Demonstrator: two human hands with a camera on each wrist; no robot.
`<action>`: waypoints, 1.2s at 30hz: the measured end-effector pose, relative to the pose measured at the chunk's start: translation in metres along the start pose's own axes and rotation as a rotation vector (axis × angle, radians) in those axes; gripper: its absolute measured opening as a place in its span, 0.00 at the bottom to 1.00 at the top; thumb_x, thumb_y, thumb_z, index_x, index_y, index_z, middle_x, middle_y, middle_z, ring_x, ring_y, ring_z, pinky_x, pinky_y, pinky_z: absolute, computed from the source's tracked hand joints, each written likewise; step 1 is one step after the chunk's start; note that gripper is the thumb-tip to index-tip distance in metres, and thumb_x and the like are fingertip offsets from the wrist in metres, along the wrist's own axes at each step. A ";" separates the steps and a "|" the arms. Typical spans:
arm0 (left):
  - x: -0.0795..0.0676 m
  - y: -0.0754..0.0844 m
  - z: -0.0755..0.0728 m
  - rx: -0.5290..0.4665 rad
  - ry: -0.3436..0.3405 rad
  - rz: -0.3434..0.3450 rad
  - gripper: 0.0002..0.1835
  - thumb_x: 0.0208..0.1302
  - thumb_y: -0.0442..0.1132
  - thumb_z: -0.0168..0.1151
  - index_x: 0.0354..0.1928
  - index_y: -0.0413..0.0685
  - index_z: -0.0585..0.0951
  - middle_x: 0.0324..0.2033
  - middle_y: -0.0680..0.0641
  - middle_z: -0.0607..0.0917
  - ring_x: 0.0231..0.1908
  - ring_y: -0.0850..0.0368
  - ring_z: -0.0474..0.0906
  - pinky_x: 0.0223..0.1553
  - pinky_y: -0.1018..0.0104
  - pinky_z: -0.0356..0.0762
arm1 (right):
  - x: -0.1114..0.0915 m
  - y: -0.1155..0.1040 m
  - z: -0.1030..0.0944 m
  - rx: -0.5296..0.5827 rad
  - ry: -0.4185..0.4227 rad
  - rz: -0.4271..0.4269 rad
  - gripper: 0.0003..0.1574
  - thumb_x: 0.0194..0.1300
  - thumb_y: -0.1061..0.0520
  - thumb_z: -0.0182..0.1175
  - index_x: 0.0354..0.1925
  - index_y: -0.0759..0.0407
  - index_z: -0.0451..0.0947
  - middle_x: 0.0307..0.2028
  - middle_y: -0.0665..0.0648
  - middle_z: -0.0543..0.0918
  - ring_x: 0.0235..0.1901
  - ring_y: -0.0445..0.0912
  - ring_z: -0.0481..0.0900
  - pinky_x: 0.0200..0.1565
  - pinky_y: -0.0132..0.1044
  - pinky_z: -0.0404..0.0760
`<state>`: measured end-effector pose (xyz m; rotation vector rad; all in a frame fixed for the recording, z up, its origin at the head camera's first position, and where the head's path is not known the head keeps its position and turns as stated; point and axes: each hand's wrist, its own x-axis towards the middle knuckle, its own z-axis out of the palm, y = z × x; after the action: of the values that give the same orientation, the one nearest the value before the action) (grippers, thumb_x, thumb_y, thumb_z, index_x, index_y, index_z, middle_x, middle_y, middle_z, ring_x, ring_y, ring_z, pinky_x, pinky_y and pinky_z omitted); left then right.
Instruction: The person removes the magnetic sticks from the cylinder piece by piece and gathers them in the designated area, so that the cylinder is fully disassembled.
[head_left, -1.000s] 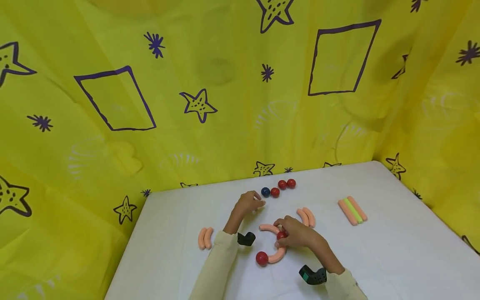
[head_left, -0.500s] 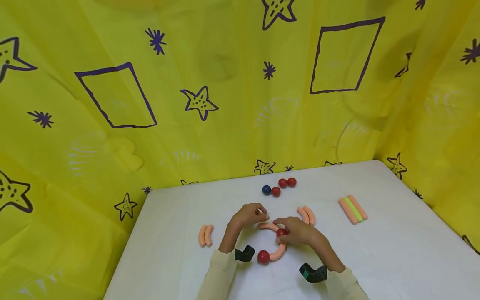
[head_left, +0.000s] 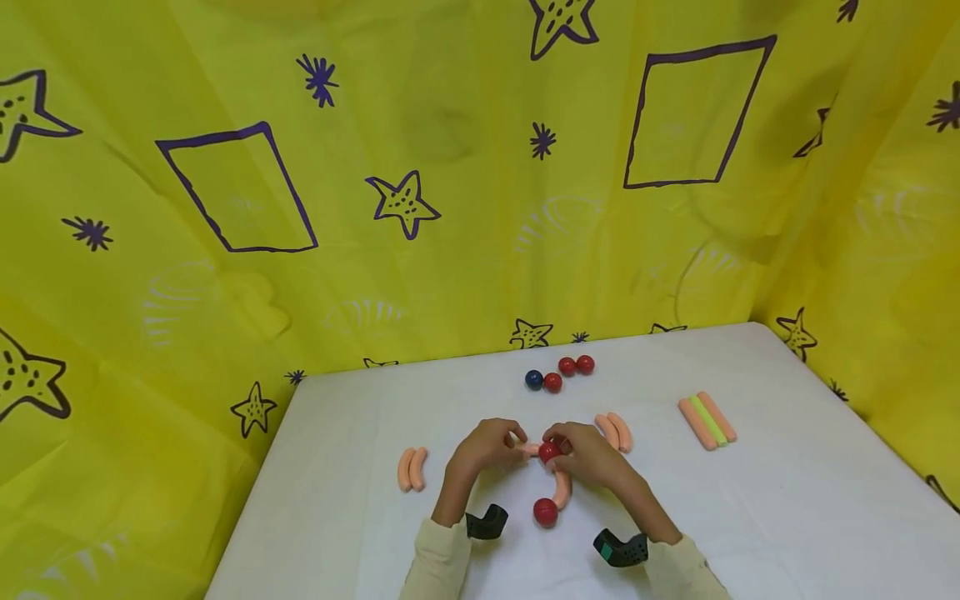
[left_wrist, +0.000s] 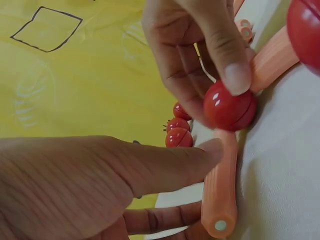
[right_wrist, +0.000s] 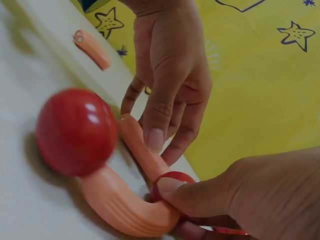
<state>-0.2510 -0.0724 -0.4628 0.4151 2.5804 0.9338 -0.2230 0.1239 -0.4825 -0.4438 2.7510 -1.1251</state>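
My left hand (head_left: 489,444) pinches one curved peach building stick (left_wrist: 220,187) between thumb and fingers. My right hand (head_left: 588,454) grips the red ball (left_wrist: 230,106) at that stick's far end, its thumb on top. From this ball a second curved peach stick (right_wrist: 131,207) runs toward me, ending at another red ball (head_left: 546,512). Ball and sticks form one joined chain. In the right wrist view, fingers partly cover the gripped ball.
Behind the hands lie a blue ball (head_left: 534,380) and several red balls (head_left: 567,366). Two curved sticks (head_left: 412,469) rest at left, another pair (head_left: 613,432) beyond the right hand. Straight peach and green sticks (head_left: 708,421) lie right. A yellow curtain (head_left: 450,275) borders the white table (head_left: 337,433).
My left hand has come back toward me from near the blue ball and taken hold of the curved stick. My right hand and its ball shifted slightly left; the nearer ball swung right.
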 end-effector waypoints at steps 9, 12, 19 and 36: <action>-0.001 -0.003 0.011 0.069 0.045 -0.052 0.09 0.56 0.39 0.72 0.35 0.47 0.80 0.21 0.50 0.77 0.23 0.57 0.72 0.24 0.66 0.67 | 0.004 0.000 0.011 0.045 0.070 0.010 0.21 0.57 0.65 0.69 0.50 0.59 0.81 0.41 0.52 0.84 0.41 0.44 0.79 0.48 0.43 0.80; -0.001 -0.005 0.015 0.093 0.064 -0.037 0.09 0.56 0.39 0.72 0.33 0.47 0.80 0.18 0.51 0.76 0.21 0.58 0.71 0.22 0.67 0.65 | 0.003 0.001 0.014 0.053 0.068 0.039 0.21 0.56 0.64 0.69 0.50 0.58 0.81 0.41 0.52 0.84 0.41 0.44 0.78 0.49 0.43 0.80; -0.004 -0.005 0.017 0.134 0.087 0.017 0.08 0.56 0.39 0.72 0.34 0.48 0.81 0.14 0.53 0.75 0.19 0.61 0.69 0.21 0.70 0.63 | 0.002 0.002 0.016 0.083 0.066 0.046 0.20 0.57 0.66 0.68 0.50 0.59 0.81 0.41 0.52 0.84 0.41 0.44 0.79 0.47 0.41 0.81; -0.005 -0.006 0.008 0.136 0.076 0.057 0.09 0.55 0.43 0.73 0.32 0.49 0.83 0.19 0.53 0.75 0.23 0.60 0.69 0.23 0.69 0.64 | 0.005 0.000 0.015 0.050 0.116 0.064 0.22 0.56 0.65 0.69 0.51 0.57 0.81 0.39 0.51 0.83 0.40 0.43 0.77 0.48 0.41 0.80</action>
<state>-0.2443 -0.0743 -0.4717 0.5014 2.7248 0.8095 -0.2239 0.1127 -0.4928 -0.2915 2.8055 -1.2380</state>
